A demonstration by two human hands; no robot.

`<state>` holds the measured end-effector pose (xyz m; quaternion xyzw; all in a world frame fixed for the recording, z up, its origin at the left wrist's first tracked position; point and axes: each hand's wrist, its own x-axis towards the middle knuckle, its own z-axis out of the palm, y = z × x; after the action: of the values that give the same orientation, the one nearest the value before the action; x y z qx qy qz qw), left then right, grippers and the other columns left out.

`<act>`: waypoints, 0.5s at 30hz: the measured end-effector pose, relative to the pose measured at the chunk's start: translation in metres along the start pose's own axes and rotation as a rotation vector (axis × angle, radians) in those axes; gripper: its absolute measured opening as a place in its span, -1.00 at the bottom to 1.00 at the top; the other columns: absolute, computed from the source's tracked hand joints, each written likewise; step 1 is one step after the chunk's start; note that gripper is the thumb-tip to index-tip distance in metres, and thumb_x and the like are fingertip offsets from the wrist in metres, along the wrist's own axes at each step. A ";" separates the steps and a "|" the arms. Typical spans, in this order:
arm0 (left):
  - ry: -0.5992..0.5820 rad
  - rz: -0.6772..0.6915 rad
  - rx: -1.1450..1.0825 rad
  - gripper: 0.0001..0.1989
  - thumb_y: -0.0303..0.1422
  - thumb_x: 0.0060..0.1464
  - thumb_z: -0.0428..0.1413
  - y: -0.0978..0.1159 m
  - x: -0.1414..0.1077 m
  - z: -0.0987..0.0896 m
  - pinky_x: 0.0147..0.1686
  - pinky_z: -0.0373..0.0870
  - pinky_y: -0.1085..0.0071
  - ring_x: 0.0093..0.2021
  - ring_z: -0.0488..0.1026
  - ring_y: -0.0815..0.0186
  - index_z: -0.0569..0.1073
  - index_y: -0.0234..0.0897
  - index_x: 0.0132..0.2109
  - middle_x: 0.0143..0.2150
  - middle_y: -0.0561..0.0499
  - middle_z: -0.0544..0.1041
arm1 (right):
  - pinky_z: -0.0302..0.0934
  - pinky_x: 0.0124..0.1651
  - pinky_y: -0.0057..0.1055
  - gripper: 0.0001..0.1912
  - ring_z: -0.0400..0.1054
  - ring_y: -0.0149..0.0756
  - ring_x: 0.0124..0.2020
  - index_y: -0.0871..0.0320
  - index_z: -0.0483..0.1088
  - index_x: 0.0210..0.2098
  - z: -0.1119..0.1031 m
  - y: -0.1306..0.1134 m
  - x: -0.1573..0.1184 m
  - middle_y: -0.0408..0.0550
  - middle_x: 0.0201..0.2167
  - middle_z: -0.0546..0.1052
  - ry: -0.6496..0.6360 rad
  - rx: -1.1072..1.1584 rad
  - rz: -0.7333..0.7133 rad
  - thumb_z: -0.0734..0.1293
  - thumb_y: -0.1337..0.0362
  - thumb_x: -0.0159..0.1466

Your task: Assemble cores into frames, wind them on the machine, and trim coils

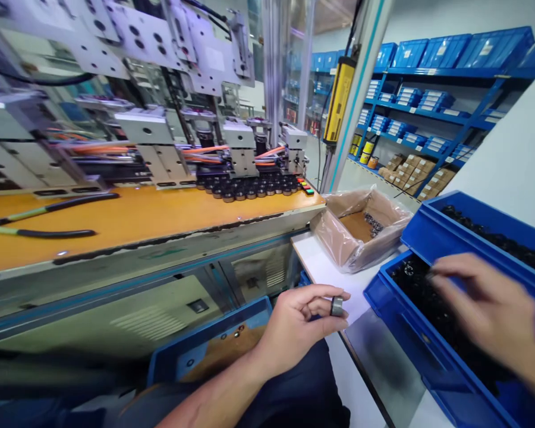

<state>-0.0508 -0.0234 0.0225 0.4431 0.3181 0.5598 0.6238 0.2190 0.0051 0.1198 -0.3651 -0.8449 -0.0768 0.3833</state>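
Observation:
My left hand (294,318) pinches a small metal ring (336,306) with a dark edge between thumb and fingers, in front of the white tabletop. My right hand (485,303), blurred by motion, is over the nearer blue bin (410,351), which holds many small black parts (446,321). Its thumb and fingertips come together at a dark spot; what they hold, if anything, is too smeared to name. Behind that bin stands another blue bin (428,223) with more black parts.
A plastic-lined cardboard box (339,238) with small metal pieces stands beside the bins. On the orange machine bench (160,217) are pliers (53,208) and rows of black round parts (249,187). A blue tray (164,356) with a few rings sits below.

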 end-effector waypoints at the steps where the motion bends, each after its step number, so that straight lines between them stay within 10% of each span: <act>1: -0.014 0.004 0.023 -0.69 -0.56 -0.20 0.37 0.000 -0.001 0.003 -0.30 0.52 0.49 -0.35 0.62 0.30 0.63 -0.35 -0.21 -0.36 -0.05 0.67 | 0.37 -0.19 -0.41 -0.85 0.44 -0.32 -0.25 0.14 0.43 -0.17 0.016 -0.009 -0.006 0.01 -0.27 0.52 -0.087 0.139 -0.055 0.35 0.45 0.28; 6: -0.063 0.015 0.034 -0.64 -0.61 -0.23 0.38 -0.002 -0.009 0.012 -0.38 0.52 0.57 -0.44 0.60 0.37 0.63 -0.31 -0.20 -0.44 0.03 0.67 | 0.39 -0.26 -0.51 -0.82 0.40 -0.41 -0.29 0.24 0.40 -0.12 0.069 -0.051 -0.016 0.01 -0.29 0.45 -0.158 0.501 -0.143 0.28 0.52 0.31; 15: -0.094 -0.033 -0.155 -0.65 -0.64 -0.21 0.37 -0.007 -0.007 0.018 -0.36 0.52 0.66 -0.43 0.61 0.45 0.62 -0.28 -0.21 -0.41 0.06 0.69 | 0.42 -0.24 -0.42 -0.72 0.40 -0.34 -0.23 0.26 0.40 -0.03 0.068 -0.045 -0.021 0.08 -0.23 0.45 -0.132 0.477 -0.194 0.29 0.54 0.27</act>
<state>-0.0327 -0.0340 0.0225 0.4139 0.2513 0.5512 0.6795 0.1576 -0.0113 0.0650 -0.1859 -0.8933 0.1124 0.3934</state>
